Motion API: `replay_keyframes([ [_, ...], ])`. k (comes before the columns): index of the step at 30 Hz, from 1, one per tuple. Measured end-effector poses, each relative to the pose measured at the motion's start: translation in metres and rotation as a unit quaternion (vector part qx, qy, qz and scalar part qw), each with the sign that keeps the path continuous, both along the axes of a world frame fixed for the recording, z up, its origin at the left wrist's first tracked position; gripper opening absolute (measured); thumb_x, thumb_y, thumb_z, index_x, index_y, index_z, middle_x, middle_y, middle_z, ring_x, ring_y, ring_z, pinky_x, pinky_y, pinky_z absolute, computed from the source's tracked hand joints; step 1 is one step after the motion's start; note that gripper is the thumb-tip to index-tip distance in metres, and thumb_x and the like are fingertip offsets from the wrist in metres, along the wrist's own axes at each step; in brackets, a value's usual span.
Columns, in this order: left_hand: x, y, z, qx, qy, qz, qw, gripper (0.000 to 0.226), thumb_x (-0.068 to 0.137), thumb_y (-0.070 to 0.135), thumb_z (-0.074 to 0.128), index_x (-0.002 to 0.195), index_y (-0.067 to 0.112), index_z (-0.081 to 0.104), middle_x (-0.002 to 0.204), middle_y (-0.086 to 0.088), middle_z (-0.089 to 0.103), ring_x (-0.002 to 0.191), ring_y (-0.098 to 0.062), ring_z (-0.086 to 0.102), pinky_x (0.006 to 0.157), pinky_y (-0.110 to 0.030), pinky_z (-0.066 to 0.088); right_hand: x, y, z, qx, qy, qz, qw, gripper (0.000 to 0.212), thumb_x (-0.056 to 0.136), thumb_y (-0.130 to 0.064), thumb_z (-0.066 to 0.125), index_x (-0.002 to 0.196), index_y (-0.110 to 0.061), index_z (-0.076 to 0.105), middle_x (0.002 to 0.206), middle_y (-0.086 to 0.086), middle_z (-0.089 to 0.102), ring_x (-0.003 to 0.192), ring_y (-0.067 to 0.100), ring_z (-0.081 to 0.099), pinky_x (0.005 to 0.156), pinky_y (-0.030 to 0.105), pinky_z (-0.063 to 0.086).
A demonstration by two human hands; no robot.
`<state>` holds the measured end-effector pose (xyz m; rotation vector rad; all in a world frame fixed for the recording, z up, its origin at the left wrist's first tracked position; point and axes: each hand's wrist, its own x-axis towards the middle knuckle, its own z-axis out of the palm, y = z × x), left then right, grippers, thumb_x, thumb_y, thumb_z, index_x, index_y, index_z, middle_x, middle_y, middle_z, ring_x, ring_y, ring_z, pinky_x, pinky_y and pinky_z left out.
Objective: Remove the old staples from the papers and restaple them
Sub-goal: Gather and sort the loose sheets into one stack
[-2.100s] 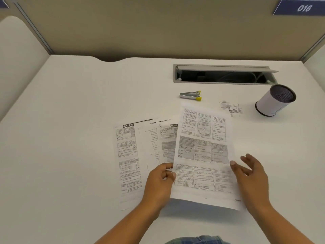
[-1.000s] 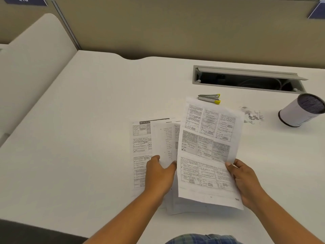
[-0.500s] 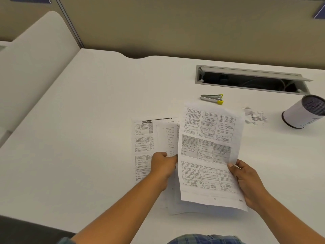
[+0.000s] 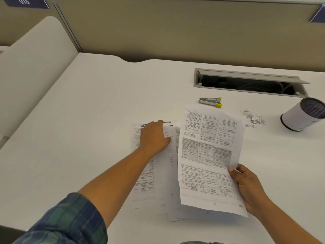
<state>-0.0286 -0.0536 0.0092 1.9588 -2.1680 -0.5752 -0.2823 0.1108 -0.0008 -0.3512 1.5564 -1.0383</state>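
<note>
Your right hand (image 4: 246, 187) pinched the printed sheet (image 4: 209, 155) at its 4 o'clock edge, the sheet's long axis running 6 to 12. Your left hand (image 4: 154, 136) lay flat on the papers (image 4: 146, 184) at its 9, on the counter (image 4: 79, 129).

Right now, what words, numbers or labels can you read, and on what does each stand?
"015": blue sign on the partition, upper left.
"OCC": black header of the leftmost paper; the left hand hides the rest.
Print on the held sheet, in the right hand: too blurred to read.
The second blue sign, upper right: no text in view.
</note>
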Motion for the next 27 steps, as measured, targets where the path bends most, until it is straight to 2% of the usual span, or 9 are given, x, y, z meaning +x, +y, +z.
replay_keyframes([
  [3, -0.001, -0.009, 0.002, 0.009, 0.032, 0.039, 0.999, 0.069, 0.077, 0.042, 0.075, 0.136, 0.016, 0.049, 0.124, -0.005, 0.065, 0.118, -0.028, 0.057, 0.098, -0.041, 0.045, 0.0, 0.0, 0.001, 0.001, 0.003, -0.001, 1.0, 0.019, 0.099, -0.014, 0.053, 0.116, -0.009, 0.062, 0.106, 0.018, 0.075, 0.094, 0.042, 0.071, 0.083, 0.059, 0.056],
  [5, -0.003, -0.012, 0.005, 0.056, 0.132, 0.097, 0.985, 0.064, 0.079, 0.038, 0.077, 0.133, 0.017, 0.05, 0.123, -0.004, 0.063, 0.116, -0.026, 0.058, 0.094, -0.038, 0.048, 0.0, 0.0, 0.001, 0.004, 0.003, 0.001, 1.0, 0.018, 0.1, -0.014, 0.053, 0.115, -0.009, 0.062, 0.105, 0.017, 0.075, 0.094, 0.043, 0.071, 0.082, 0.058, 0.056],
  [9, -0.011, -0.003, 0.019, 0.163, 0.37, 0.212, 0.89, 0.042, 0.083, 0.036, 0.075, 0.119, 0.018, 0.061, 0.115, 0.005, 0.059, 0.109, -0.02, 0.058, 0.08, -0.032, 0.047, -0.001, -0.001, 0.001, 0.007, -0.004, -0.005, 1.0, 0.018, 0.099, -0.014, 0.053, 0.114, -0.009, 0.062, 0.106, 0.019, 0.075, 0.094, 0.043, 0.071, 0.084, 0.061, 0.055],
  [14, -0.015, 0.048, 0.022, 0.257, 0.474, 0.2, 0.818, 0.027, 0.083, 0.034, 0.076, 0.109, 0.029, 0.071, 0.102, 0.007, 0.074, 0.09, -0.009, 0.067, 0.063, -0.025, 0.05, -0.002, -0.001, 0.001, 0.012, -0.003, -0.005, 1.0, 0.018, 0.1, -0.015, 0.052, 0.115, -0.009, 0.062, 0.108, 0.018, 0.074, 0.095, 0.043, 0.071, 0.085, 0.062, 0.054],
  [16, -0.017, 0.075, 0.019, 0.257, 0.482, 0.194, 0.815, 0.027, 0.082, 0.037, 0.076, 0.108, 0.033, 0.07, 0.099, 0.014, 0.074, 0.089, -0.002, 0.066, 0.064, -0.021, 0.049, -0.002, -0.001, 0.001, 0.016, -0.006, -0.008, 1.0, 0.018, 0.1, -0.015, 0.052, 0.115, -0.01, 0.061, 0.107, 0.017, 0.075, 0.095, 0.042, 0.071, 0.085, 0.062, 0.054],
  [20, -0.03, 0.129, 0.009, 0.176, 0.454, 0.187, 0.853, 0.007, 0.091, 0.034, 0.065, 0.096, 0.029, 0.069, 0.086, 0.01, 0.077, 0.08, -0.005, 0.071, 0.066, -0.024, 0.057, -0.001, -0.001, 0.002, 0.014, -0.006, -0.009, 1.0, 0.019, 0.1, -0.015, 0.052, 0.116, -0.01, 0.061, 0.108, 0.018, 0.074, 0.096, 0.043, 0.071, 0.085, 0.064, 0.053],
  [23, -0.035, 0.141, 0.008, 0.196, 0.494, 0.238, 0.813, 0.036, 0.1, 0.015, 0.047, 0.067, 0.012, 0.06, 0.058, 0.001, 0.065, 0.059, -0.019, 0.06, 0.052, -0.027, 0.047, 0.002, -0.001, 0.005, 0.013, -0.004, -0.013, 1.0, 0.017, 0.1, -0.013, 0.052, 0.114, -0.01, 0.062, 0.106, 0.017, 0.075, 0.091, 0.04, 0.073, 0.079, 0.057, 0.058],
  [25, -0.033, 0.135, 0.011, 0.175, 0.482, 0.232, 0.827, 0.028, 0.097, 0.013, 0.055, 0.071, 0.005, 0.063, 0.063, -0.003, 0.069, 0.06, -0.022, 0.064, 0.053, -0.03, 0.053, 0.003, -0.002, 0.011, 0.012, 0.001, -0.019, 1.0, 0.017, 0.099, -0.012, 0.052, 0.112, -0.011, 0.063, 0.103, 0.014, 0.076, 0.088, 0.036, 0.074, 0.076, 0.051, 0.059],
  [27, -0.025, 0.129, 0.017, 0.153, 0.47, 0.206, 0.845, 0.004, 0.088, 0.019, 0.072, 0.085, 0.017, 0.073, 0.077, 0.002, 0.078, 0.07, -0.013, 0.074, 0.062, -0.031, 0.062, -0.001, -0.002, 0.022, 0.003, 0.024, -0.023, 0.999, 0.018, 0.099, -0.01, 0.051, 0.109, -0.011, 0.066, 0.101, 0.012, 0.077, 0.088, 0.033, 0.074, 0.076, 0.047, 0.059],
])
